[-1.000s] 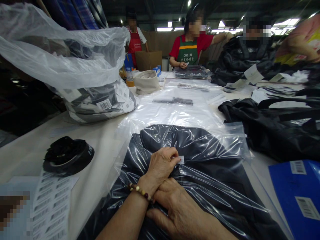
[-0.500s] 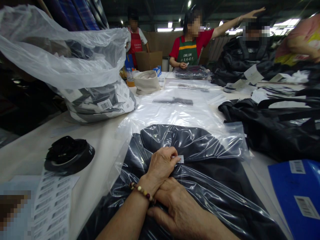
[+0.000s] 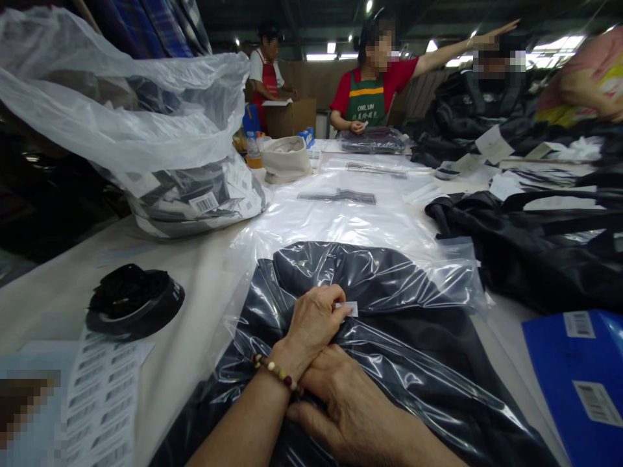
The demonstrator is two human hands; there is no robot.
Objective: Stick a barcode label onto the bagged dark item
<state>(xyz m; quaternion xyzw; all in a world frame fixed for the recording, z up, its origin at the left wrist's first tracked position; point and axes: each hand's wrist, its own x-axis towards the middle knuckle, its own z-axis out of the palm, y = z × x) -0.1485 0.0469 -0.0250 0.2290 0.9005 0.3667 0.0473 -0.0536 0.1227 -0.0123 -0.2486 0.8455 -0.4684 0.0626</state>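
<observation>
On the table (image 3: 202, 259), a bag (image 3: 457, 259) holds fabric (image 3: 423, 363); left fingers (image 3: 341, 314) pinch a label (image 3: 353, 309), right fingers (image 3: 315, 381)' hold unclear.

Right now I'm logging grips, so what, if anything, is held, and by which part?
The left hand pinches a small white label by its left end. The right hand lies against the left wrist; whether it grips anything can't be told.

The bag (image 3: 403, 285) is plastic (glossy, wrinkled).
</observation>
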